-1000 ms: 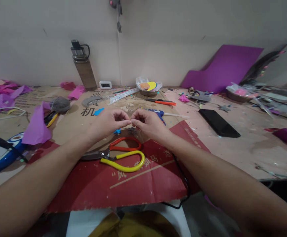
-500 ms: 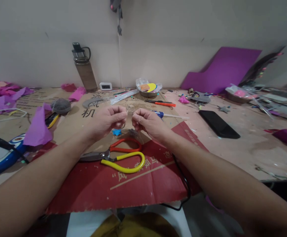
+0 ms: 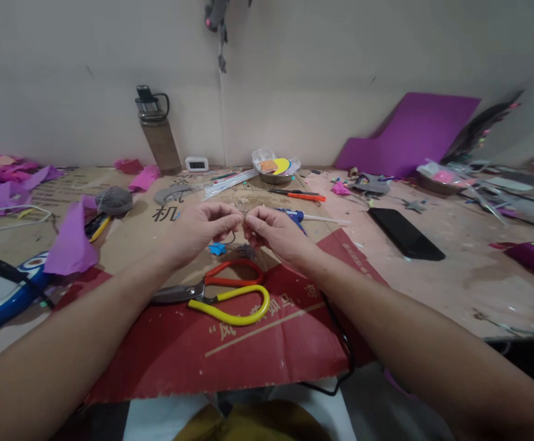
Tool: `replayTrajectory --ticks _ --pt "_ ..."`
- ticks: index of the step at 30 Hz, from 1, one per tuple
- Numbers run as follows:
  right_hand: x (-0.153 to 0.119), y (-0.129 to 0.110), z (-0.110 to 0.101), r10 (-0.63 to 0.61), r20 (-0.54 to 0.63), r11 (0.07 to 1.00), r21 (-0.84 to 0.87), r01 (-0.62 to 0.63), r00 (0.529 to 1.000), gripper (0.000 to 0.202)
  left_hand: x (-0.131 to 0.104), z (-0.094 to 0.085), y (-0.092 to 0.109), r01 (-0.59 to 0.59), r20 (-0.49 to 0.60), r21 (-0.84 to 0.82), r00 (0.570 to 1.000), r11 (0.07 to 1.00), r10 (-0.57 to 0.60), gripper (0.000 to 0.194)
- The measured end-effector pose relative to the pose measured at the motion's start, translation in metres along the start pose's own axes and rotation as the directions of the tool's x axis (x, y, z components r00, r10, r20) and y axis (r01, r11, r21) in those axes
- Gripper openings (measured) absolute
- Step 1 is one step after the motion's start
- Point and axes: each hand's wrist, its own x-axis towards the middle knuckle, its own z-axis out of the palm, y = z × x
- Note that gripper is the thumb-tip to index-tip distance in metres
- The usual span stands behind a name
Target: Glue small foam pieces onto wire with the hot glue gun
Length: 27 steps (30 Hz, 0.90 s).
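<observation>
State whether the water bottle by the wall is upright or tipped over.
Upright: the water bottle stands on its base against the wall, cap on top.

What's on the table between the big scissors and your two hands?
In the head view, a small blue scrap and a dark fuzzy bit lie on the cardboard between the scissors and the hands, left and right.

Two hands pinched together over a cluttered craft bench

The left hand (image 3: pixel 200 226) and right hand (image 3: pixel 274 231) meet fingertip to fingertip, pinching something too small to make out, above scissors (image 3: pixel 221 293) with red and yellow handles lying on red cardboard (image 3: pixel 230 355); a black phone (image 3: pixel 405 233) lies well to the right.
</observation>
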Motion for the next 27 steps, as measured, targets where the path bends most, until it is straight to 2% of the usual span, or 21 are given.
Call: replayTrajectory --ticks 8,13,17,19,21,24,27 --pt "-0.001 0.002 0.002 -0.043 0.004 0.983 -0.181 0.043 0.999 0.033 -0.003 0.003 0.004 -0.064 -0.039 0.210 0.997 0.976 0.074 0.030" --pt "-0.003 0.005 0.002 -0.158 -0.064 0.891 -0.438 0.115 0.985 0.026 -0.006 0.007 0.007 -0.117 -0.075 0.384 0.985 0.916 0.157 0.025" --pt "-0.006 0.002 0.003 -0.203 -0.066 0.841 -0.523 0.139 0.977 0.024 -0.005 0.007 0.006 -0.107 -0.058 0.362 0.989 0.926 0.137 0.026" --pt "-0.006 0.001 0.004 -0.202 -0.077 0.851 -0.508 0.136 0.976 0.024 -0.005 0.007 0.006 -0.101 -0.029 0.302 0.993 0.948 0.115 0.028" --pt "-0.007 0.000 0.007 -0.169 -0.093 0.898 -0.425 0.115 0.981 0.023 -0.004 0.007 0.006 -0.102 0.012 0.236 0.995 0.966 0.102 0.029" --pt "-0.008 -0.003 0.012 -0.062 -0.057 0.985 -0.162 0.052 0.997 0.024 -0.003 0.007 0.006 -0.098 0.079 0.118 0.993 0.988 0.089 0.031" --pt "-0.008 -0.007 0.012 -0.002 -0.052 0.999 0.041 0.004 0.999 0.032 -0.001 0.004 0.005 -0.060 0.086 -0.060 0.994 0.996 0.065 0.030"
